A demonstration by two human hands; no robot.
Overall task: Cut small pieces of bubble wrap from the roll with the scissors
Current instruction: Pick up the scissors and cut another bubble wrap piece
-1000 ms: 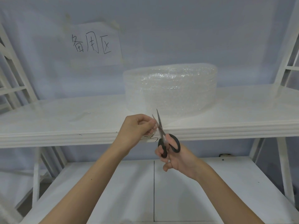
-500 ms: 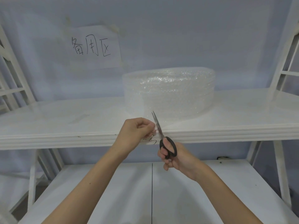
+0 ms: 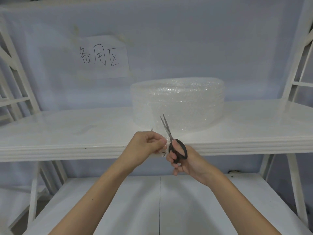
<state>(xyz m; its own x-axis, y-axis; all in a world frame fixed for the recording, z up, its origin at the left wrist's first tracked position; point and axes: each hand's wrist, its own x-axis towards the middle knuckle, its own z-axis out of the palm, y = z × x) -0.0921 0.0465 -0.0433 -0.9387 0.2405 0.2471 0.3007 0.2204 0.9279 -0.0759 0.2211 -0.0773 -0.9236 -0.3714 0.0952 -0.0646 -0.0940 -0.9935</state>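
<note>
A roll of clear bubble wrap (image 3: 183,102) lies flat on the white upper shelf (image 3: 67,131), a loose end trailing toward the shelf's front edge. My left hand (image 3: 147,146) pinches that loose end at the front edge. My right hand (image 3: 184,160) holds black-handled scissors (image 3: 171,138) just right of my left hand. The blades point up and away toward the roll and are slightly apart, with the wrap around them.
A paper sign (image 3: 101,59) with handwritten characters is taped to the blue-grey backdrop. White shelf uprights (image 3: 298,68) stand at both sides. A lower white shelf (image 3: 118,200) with a dark seam lies beneath my forearms.
The scissor blades have gone from wide apart to nearly together along the wrap. Both hands stay at the shelf's front edge.
</note>
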